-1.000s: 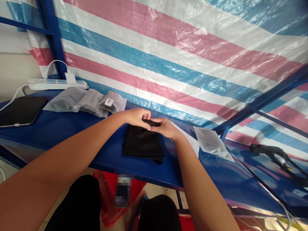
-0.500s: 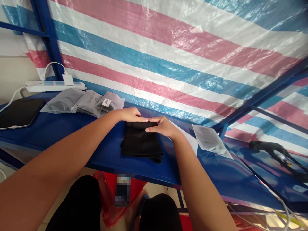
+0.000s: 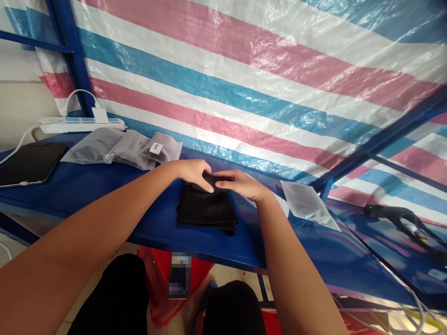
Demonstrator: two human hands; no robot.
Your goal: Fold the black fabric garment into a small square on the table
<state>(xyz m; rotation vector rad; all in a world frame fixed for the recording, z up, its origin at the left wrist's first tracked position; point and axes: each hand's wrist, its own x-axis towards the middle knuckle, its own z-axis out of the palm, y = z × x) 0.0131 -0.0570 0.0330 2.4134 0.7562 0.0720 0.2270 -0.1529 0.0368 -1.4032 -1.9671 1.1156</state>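
Note:
A folded black cloth point(image 3: 206, 207) lies on the blue shelf point(image 3: 104, 195) in front of me. My left hand point(image 3: 193, 172) grips the cloth's far edge, fingers curled over it. My right hand point(image 3: 240, 184) pinches the same far edge from the right, its fingertips meeting those of the left hand. A flat grey plastic bag point(image 3: 307, 204) lies on the shelf just right of my right wrist.
Several grey packaged bags point(image 3: 122, 149) lie at the back left. A black tablet point(image 3: 30, 163) rests at the far left, a white power strip point(image 3: 80, 123) behind it. A black device with a green light point(image 3: 394, 214) sits at the right. Striped tarp backs the shelf.
Both hands shifted slightly on the cloth's far edge: from flat pressing half a second ago, the fingers now curl and pinch the edge. The cloth stays in place.

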